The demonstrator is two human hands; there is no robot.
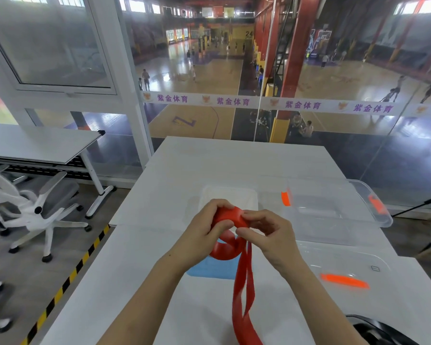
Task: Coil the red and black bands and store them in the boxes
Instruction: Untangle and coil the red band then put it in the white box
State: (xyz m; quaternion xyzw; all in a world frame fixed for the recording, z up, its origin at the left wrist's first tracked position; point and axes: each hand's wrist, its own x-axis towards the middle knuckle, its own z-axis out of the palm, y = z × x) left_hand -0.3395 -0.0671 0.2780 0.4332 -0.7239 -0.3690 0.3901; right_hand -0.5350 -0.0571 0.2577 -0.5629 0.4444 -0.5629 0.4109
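**Containers.** A clear plastic box (334,215) stands on the far right of the white tabletop (209,165), with an orange latch (286,197) at each end; the tabletop shows through its walls. Just nearer lies a second clear piece (353,260) with its own orange clip. Whether this is a box or a lid cannot be told. A shallow white tray (228,194) sits behind the hands.

**Task item.** The red band (241,282) is a flat, smooth strip. Its wound part is held above the tabletop at centre. One loose loop hangs below it, and two tails run down towards the near edge.

**Grip.** The left hand (204,227) has its grip curled round the red coil. The right hand (266,232) has a narrow grip, pinching the coil's right side.

**Surroundings.** A blue mat (209,268) lies under the hanging loop. The black band (378,329) lies at the near right corner, partly cut off. A white office chair (35,210) stands on the floor to the left.
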